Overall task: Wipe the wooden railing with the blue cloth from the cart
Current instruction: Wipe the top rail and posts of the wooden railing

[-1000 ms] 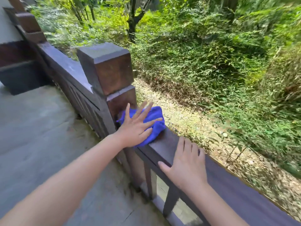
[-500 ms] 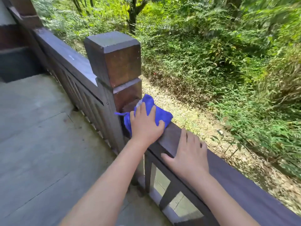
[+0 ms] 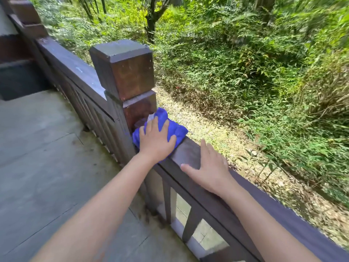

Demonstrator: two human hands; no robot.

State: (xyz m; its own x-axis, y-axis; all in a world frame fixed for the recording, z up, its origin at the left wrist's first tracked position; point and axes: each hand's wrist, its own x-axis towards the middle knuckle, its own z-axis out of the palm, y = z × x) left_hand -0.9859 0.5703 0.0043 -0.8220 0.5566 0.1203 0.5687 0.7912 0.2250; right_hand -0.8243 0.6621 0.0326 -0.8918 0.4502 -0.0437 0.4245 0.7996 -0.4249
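Observation:
A bunched blue cloth [image 3: 175, 130] lies on the top of the dark wooden railing [image 3: 190, 154], pushed up against the foot of a square post [image 3: 128, 72]. My left hand [image 3: 155, 140] lies flat on the cloth with fingers together, pressing it onto the rail. My right hand [image 3: 209, 170] rests palm down on the bare rail top a little to the right of the cloth, fingers spread, holding nothing. The cart is not in view.
The railing runs from the near right to the far left, with slats below it. Grey paving [image 3: 41, 157] lies on my side. Beyond the rail are dry leaves and dense green bushes [image 3: 245, 72]. A dark step [image 3: 17, 80] stands at the far left.
My left hand has drawn its spread fingers together on the cloth and pushed it tighter against the post. The view has shifted closer. My right hand stays on the rail.

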